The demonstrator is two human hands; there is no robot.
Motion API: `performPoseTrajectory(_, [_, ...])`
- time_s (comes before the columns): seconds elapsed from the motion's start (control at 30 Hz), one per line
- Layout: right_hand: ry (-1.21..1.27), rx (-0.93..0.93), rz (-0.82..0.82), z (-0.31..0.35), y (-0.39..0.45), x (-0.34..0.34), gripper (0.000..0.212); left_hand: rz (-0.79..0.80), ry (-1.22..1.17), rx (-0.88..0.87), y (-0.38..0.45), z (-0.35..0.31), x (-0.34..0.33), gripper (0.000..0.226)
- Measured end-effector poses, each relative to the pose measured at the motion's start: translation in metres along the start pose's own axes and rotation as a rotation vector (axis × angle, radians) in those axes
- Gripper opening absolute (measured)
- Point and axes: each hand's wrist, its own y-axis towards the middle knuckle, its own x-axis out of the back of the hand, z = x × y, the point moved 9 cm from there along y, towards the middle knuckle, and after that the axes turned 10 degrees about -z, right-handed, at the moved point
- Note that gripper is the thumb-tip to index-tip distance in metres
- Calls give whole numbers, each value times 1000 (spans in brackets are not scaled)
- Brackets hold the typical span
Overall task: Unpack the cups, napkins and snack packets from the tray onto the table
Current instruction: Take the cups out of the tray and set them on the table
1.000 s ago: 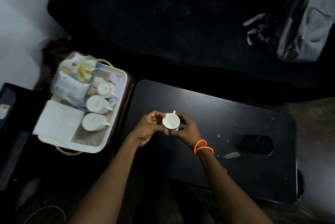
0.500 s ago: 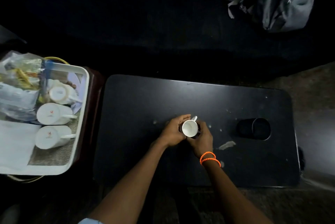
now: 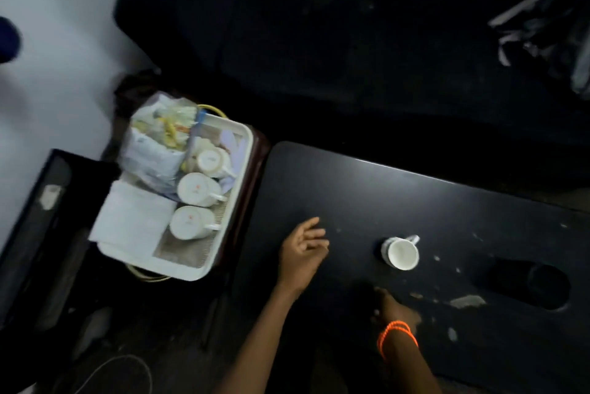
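With one cup set upright mid-desk, both hands are empty, left hand loosely spread, right hand relaxed; another cup must be fetched from the tray.

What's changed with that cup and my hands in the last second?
Both hands let go of the white cup, which now stands alone on the black table. The left hand drew toward the tray; the right hand pulled back. Three cups remain in the tray.
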Motion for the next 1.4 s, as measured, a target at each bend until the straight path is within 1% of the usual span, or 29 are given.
performPoseTrajectory(0.03, [-38, -8, 77, -6, -18, -15, 37, -127, -42, -2, -2, -5, 32, 50])
performPoseTrajectory(0.07, [-85, 44, 150, -4, -39, -32, 29, -257, -67, -20, -6, -12, 65, 43])
performPoseTrajectory(0.1, [-139, 116, 200, 2, -64, -50, 28, -389, -84, -49, -10, -19, 98, 37])
performPoseTrajectory(0.17, [-149, 332, 267, 30, -123, -84, 22, -660, -86, -110, -20, -30, 163, 27])
performPoseTrajectory(0.23, [-115, 642, 371, 70, -189, -118, 21, -895, -42, -135, -28, -35, 218, 20])
performPoseTrajectory(0.3, [-123, 952, 490, 105, -257, -147, 25, -1015, -44, -66, -24, -30, 255, 23])
performPoseTrajectory(0.37, [-163, 1198, 563, 129, -313, -169, 33, -1041, -22, 69, -13, -22, 278, 35])
performPoseTrajectory(0.43, [-213, 1312, 612, 140, -351, -190, 41, -985, -17, 172, 6, -13, 290, 46])
performPoseTrajectory(0.5, [-300, 1348, 610, 145, -367, -207, 44, -862, -5, 243, 27, -10, 289, 49])
performPoseTrajectory(0.53, [-342, 1355, 599, 145, -371, -214, 44, -811, -53, 291, 34, -5, 287, 50])
performPoseTrajectory(0.57, [-360, 1350, 589, 144, -372, -219, 43, -777, -152, 340, 39, 1, 285, 51])
performPoseTrajectory(0.6, [-346, 1330, 582, 144, -371, -222, 41, -757, -272, 385, 41, 7, 283, 50])
performPoseTrajectory(0.67, [-274, 1252, 570, 144, -365, -223, 34, -720, -476, 438, 45, 15, 278, 39])
performPoseTrajectory(0.73, [-176, 1145, 599, 142, -360, -224, 25, -645, -573, 467, 47, 16, 270, 30])
performPoseTrajectory(0.8, [-96, 1051, 636, 139, -356, -223, 19, -570, -610, 477, 47, 16, 264, 31])
performPoseTrajectory(0.9, [-44, 949, 689, 138, -351, -221, 22, -458, -714, 460, 41, 17, 256, 40])
performPoseTrajectory(1.03, [-14, 858, 788, 138, -341, -219, 27, -345, -859, 377, 29, 14, 256, 51])
performPoseTrajectory(1.1, [33, 816, 863, 139, -337, -215, 30, -302, -891, 347, 25, 11, 254, 46])
performPoseTrajectory(1.13, [56, 798, 911, 140, -335, -213, 32, -271, -895, 341, 23, 9, 251, 38])
performPoseTrajectory(1.2, [71, 788, 1008, 142, -331, -208, 37, -202, -852, 324, 22, 3, 241, 23])
performPoseTrajectory(1.23, [59, 792, 1046, 143, -328, -204, 40, -161, -812, 294, 23, -2, 236, 23])
performPoseTrajectory(1.33, [45, 811, 1098, 149, -312, -186, 42, 23, -722, 147, 29, -23, 212, 39])
performPoseTrajectory(1.4, [98, 801, 1091, 155, -293, -169, 44, 131, -662, 98, 32, -30, 189, 49])
